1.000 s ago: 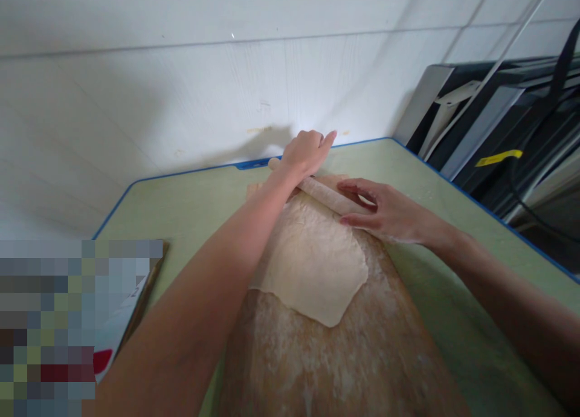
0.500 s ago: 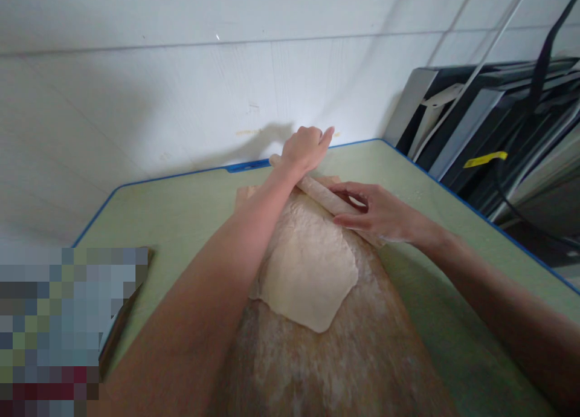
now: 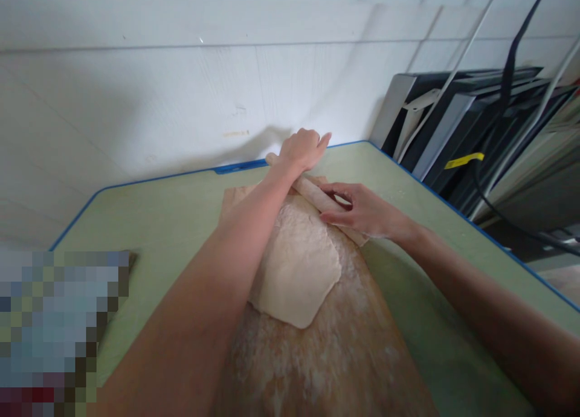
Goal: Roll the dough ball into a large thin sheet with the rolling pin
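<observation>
A pale, floury rolling pin [image 3: 312,191] lies slantwise over the far part of a flattened sheet of dough [image 3: 296,266]. Across its far end bends my left hand [image 3: 303,148], fingers curled over beyond the pin and partly hidden, one digit sticking out to the right. The pin's tip shows left of that wrist. My right hand [image 3: 357,206] holds the nearer end between thumb and fingers, with a gap under the palm. Beneath the dough is a flour-dusted wooden board [image 3: 326,368]; my left forearm covers part of its left side and of the dough.
The board rests on a pale green table [image 3: 167,205] with a blue edge, against a white wall [image 3: 181,96]. Dark flat panels [image 3: 453,127] lean at the right, with cables hanging before them. A blurred-out flat object [image 3: 67,320] lies at the lower left.
The whole scene has shifted slightly left as my view turned right. Both hands stay at the rolling pin, and the dough looks much the same.
</observation>
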Demonstrator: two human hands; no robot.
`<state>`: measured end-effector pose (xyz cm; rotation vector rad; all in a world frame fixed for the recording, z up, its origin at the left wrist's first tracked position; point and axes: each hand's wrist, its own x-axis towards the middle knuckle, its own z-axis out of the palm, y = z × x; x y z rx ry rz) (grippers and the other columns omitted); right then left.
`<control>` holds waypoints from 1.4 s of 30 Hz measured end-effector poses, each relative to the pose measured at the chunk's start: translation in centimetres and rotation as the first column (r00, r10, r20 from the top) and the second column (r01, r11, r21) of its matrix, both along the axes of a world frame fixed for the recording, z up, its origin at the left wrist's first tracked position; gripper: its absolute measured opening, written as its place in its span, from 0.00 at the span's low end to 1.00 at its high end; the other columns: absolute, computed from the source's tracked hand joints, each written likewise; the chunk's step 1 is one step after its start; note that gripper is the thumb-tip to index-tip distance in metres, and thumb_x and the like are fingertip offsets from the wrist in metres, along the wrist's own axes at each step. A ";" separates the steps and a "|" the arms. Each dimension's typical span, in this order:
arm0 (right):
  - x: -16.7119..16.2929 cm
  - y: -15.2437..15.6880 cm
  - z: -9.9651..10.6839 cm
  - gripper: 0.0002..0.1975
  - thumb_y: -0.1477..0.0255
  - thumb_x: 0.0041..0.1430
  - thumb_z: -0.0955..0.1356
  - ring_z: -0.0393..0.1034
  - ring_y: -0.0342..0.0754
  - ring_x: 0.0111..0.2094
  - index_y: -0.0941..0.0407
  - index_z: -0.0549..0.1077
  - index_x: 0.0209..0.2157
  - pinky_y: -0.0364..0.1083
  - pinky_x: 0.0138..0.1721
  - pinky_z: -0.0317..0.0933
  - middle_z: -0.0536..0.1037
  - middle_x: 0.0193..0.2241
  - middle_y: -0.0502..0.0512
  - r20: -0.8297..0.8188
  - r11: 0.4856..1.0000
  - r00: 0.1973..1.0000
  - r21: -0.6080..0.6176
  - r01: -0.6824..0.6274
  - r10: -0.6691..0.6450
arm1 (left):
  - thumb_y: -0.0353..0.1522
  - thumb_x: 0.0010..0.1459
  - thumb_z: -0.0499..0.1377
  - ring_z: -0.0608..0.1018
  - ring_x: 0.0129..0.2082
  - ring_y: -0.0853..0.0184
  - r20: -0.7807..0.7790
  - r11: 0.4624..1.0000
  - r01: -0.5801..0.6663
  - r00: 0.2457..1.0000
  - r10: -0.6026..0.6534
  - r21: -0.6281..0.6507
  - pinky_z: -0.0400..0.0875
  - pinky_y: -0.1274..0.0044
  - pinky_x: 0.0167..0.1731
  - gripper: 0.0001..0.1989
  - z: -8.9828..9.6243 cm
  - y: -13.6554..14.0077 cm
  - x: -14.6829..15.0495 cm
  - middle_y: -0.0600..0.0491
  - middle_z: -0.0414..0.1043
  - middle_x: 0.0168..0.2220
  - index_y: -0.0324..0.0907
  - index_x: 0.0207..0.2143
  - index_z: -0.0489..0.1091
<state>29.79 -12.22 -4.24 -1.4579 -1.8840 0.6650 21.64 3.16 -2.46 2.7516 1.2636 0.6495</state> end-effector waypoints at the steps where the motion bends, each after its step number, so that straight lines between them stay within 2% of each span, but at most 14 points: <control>1: 0.0 0.0 0.0 0.20 0.71 0.50 0.66 0.68 0.53 0.48 0.56 0.71 0.47 0.52 0.47 0.63 0.74 0.48 0.52 0.010 1.000 1.000 0.001 -0.004 0.004 | 0.44 0.64 0.39 0.75 0.42 0.56 -0.007 1.000 -0.013 1.000 0.013 0.002 0.66 0.69 0.43 0.29 0.0 0.0 -0.1 0.40 0.73 0.38 0.33 0.39 0.73; 7: 0.3 -0.6 0.3 0.22 0.71 0.56 0.62 0.69 0.50 0.46 0.54 0.65 0.54 0.49 0.47 0.61 0.75 0.48 0.50 0.184 0.995 0.982 0.085 -0.053 0.036 | 0.43 0.62 0.43 0.75 0.43 0.56 -0.096 0.995 -0.091 0.992 0.086 -0.044 0.67 0.71 0.42 0.26 -0.3 0.0 -1.2 0.38 0.74 0.42 0.34 0.42 0.72; 14: 1.0 -1.3 0.2 0.24 0.63 0.65 0.54 0.64 0.52 0.53 0.51 0.55 0.60 0.50 0.50 0.58 0.66 0.57 0.52 0.455 0.989 0.891 0.124 -0.075 0.010 | 0.41 0.63 0.41 0.75 0.45 0.59 -0.182 0.986 -0.151 0.974 0.136 -0.075 0.65 0.73 0.45 0.25 0.1 -1.3 -3.6 0.39 0.73 0.45 0.36 0.44 0.72; 17: 0.8 -1.4 0.1 0.24 0.61 0.65 0.52 0.66 0.54 0.51 0.53 0.59 0.58 0.51 0.48 0.59 0.69 0.54 0.56 0.554 0.984 0.829 0.175 -0.027 -0.076 | 0.40 0.64 0.39 0.74 0.47 0.59 -0.236 0.980 -0.172 0.961 0.145 -0.101 0.65 0.73 0.45 0.25 0.1 -2.5 -4.9 0.40 0.73 0.46 0.36 0.45 0.71; 20: 0.6 -1.4 0.2 0.23 0.60 0.65 0.52 0.68 0.56 0.47 0.56 0.67 0.51 0.52 0.45 0.60 0.73 0.49 0.60 0.646 0.969 0.743 0.246 0.016 -0.176 | 0.41 0.64 0.36 0.73 0.50 0.58 -0.295 0.971 -0.195 0.944 0.147 -0.141 0.65 0.71 0.46 0.28 0.3 -4.3 -6.3 0.42 0.71 0.49 0.38 0.47 0.70; 24: 0.0 -1.7 0.1 0.22 0.62 0.65 0.52 0.70 0.53 0.44 0.57 0.71 0.44 0.53 0.50 0.54 0.77 0.42 0.60 0.684 0.957 0.690 0.287 0.044 -0.237 | 0.48 0.63 0.33 0.71 0.52 0.57 -0.350 0.965 -0.165 0.933 0.086 -0.202 0.64 0.70 0.47 0.31 1.2 -7.5 -8.5 0.48 0.69 0.53 0.44 0.52 0.66; 27: -0.3 -1.8 -0.3 0.21 0.63 0.65 0.53 0.69 0.53 0.45 0.57 0.71 0.40 0.55 0.54 0.50 0.77 0.41 0.60 0.641 0.941 0.715 0.330 0.071 -0.278 | 0.49 0.62 0.33 0.68 0.55 0.60 -0.365 0.969 -0.095 0.931 0.005 -0.229 0.62 0.72 0.50 0.30 2.0 -10.3 -9.9 0.51 0.66 0.56 0.47 0.53 0.64; 30: -0.2 -1.5 -1.0 0.20 0.65 0.65 0.54 0.67 0.54 0.47 0.59 0.72 0.39 0.53 0.51 0.53 0.75 0.43 0.63 0.509 0.929 0.814 0.358 0.097 -0.281 | 0.48 0.62 0.40 0.69 0.54 0.57 -0.411 0.981 -0.041 0.910 -0.042 -0.192 0.63 0.71 0.49 0.29 2.4 -13.7 -11.2 0.41 0.62 0.57 0.37 0.53 0.62; 32: 0.1 -1.0 -1.3 0.19 0.67 0.65 0.54 0.65 0.54 0.49 0.60 0.72 0.38 0.50 0.50 0.55 0.74 0.44 0.65 0.431 0.927 0.864 0.361 0.100 -0.261 | 0.44 0.60 0.47 0.71 0.52 0.55 -0.452 0.989 0.015 0.888 -0.080 -0.146 0.65 0.70 0.48 0.30 2.3 -16.1 -12.0 0.36 0.60 0.58 0.32 0.57 0.54; 34: 0.2 -0.3 -1.3 0.18 0.69 0.64 0.55 0.65 0.52 0.50 0.61 0.73 0.37 0.47 0.50 0.55 0.74 0.44 0.65 0.400 0.930 0.884 0.356 0.094 -0.242 | 0.39 0.61 0.48 0.65 0.57 0.54 -0.470 0.996 0.074 0.878 -0.092 -0.058 0.64 0.70 0.50 0.31 2.1 -18.3 -12.7 0.32 0.52 0.61 0.28 0.60 0.47; 37: -0.2 0.8 -0.7 0.15 0.73 0.61 0.57 0.68 0.49 0.45 0.61 0.73 0.36 0.45 0.47 0.57 0.76 0.42 0.63 0.384 0.942 0.895 0.321 0.100 -0.226 | 0.36 0.61 0.48 0.55 0.62 0.56 -0.516 0.983 0.174 0.838 -0.178 -0.057 0.61 0.69 0.54 0.31 1.8 -20.8 -13.4 0.33 0.42 0.64 0.27 0.61 0.44; 39: -1.0 1.6 -0.1 0.14 0.74 0.59 0.58 0.70 0.48 0.42 0.61 0.73 0.38 0.45 0.44 0.59 0.77 0.41 0.60 0.377 0.949 0.898 0.293 0.119 -0.229 | 0.35 0.61 0.47 0.50 0.64 0.56 -0.519 0.971 0.227 0.822 -0.235 -0.080 0.59 0.70 0.56 0.31 1.5 -21.9 -13.6 0.33 0.40 0.64 0.26 0.61 0.43; 42: -2.8 2.9 1.1 0.16 0.74 0.56 0.60 0.70 0.48 0.40 0.61 0.72 0.43 0.44 0.41 0.60 0.77 0.40 0.58 0.389 0.957 0.892 0.256 0.136 -0.231 | 0.38 0.60 0.48 0.46 0.64 0.53 -0.499 0.967 0.239 0.829 -0.252 -0.091 0.57 0.67 0.57 0.33 1.1 -23.0 -13.6 0.31 0.39 0.64 0.23 0.60 0.43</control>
